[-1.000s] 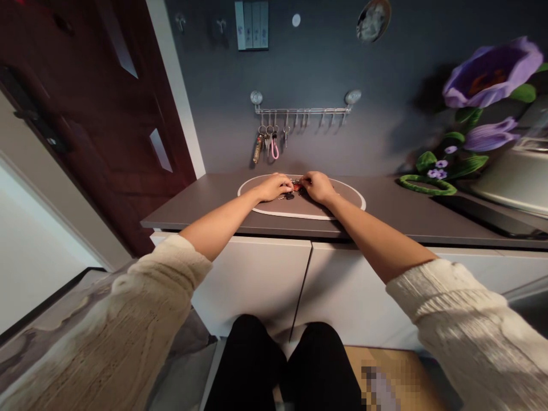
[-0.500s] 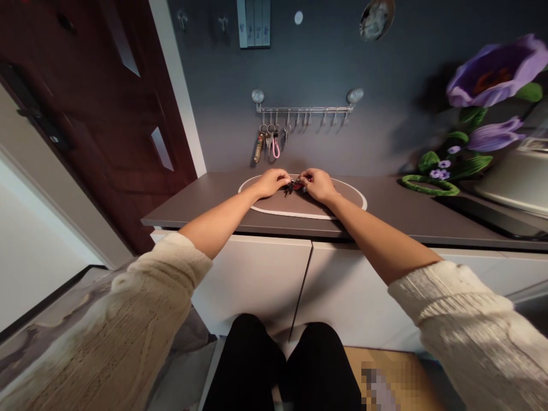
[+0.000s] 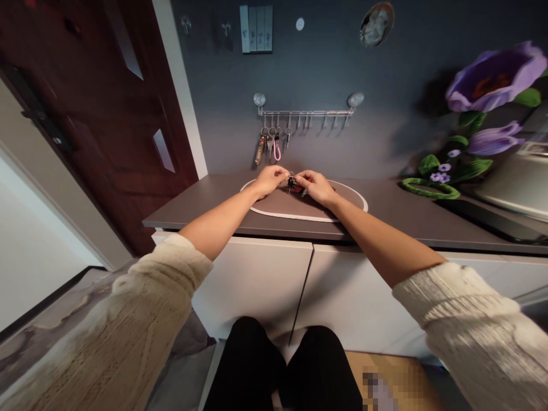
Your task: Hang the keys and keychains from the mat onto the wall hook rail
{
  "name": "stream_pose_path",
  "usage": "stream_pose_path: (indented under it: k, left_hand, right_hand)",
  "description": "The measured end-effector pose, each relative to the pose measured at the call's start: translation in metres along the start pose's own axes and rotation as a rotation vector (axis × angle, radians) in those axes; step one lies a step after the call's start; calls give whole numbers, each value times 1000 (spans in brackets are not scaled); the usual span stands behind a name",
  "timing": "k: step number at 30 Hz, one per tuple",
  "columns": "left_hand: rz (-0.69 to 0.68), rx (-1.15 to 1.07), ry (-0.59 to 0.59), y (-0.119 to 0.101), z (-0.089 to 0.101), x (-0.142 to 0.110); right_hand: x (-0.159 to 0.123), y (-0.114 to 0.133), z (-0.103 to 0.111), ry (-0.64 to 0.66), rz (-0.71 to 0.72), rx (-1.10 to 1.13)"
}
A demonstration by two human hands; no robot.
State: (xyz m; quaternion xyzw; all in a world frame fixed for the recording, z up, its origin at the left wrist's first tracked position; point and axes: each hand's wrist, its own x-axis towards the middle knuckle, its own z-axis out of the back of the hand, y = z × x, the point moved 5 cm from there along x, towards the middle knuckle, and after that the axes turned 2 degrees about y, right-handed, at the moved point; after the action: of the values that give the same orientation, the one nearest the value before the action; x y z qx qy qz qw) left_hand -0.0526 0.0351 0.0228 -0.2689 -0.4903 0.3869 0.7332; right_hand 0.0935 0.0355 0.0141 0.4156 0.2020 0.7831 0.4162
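A small bunch of keys (image 3: 291,183) on a metal ring hangs between my hands, just above the oval brown mat (image 3: 299,209). My left hand (image 3: 272,179) is closed in a pinch at the ring's left side. From the right, my right hand (image 3: 314,185) pinches the same bunch, with something red showing by its fingers. Fine details of the keys are too small to make out. Behind, a clear hook rail (image 3: 306,113) on the wall carries several hanging keys (image 3: 270,142), one with a pink loop and one with a brown tag.
Purple artificial flowers (image 3: 492,85) with a green ring base stand at the right of the grey countertop (image 3: 201,200), beside a pale rounded object (image 3: 518,177) on a black base. A dark red door (image 3: 94,114) is at the left. White cabinet doors (image 3: 257,279) are below.
Both hands have risen slightly, lifting the keys off the mat. The ring now stands up between the fingertips. The hanging keys on the rail stay put.
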Motion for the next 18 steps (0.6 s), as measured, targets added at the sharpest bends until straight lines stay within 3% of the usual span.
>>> stream_pose_path:
  k: [18]
  left_hand:
    - [35, -143, 63, -1, -5, -5]
  right_hand:
    - [-3, 5, -1, -21, -43, 277]
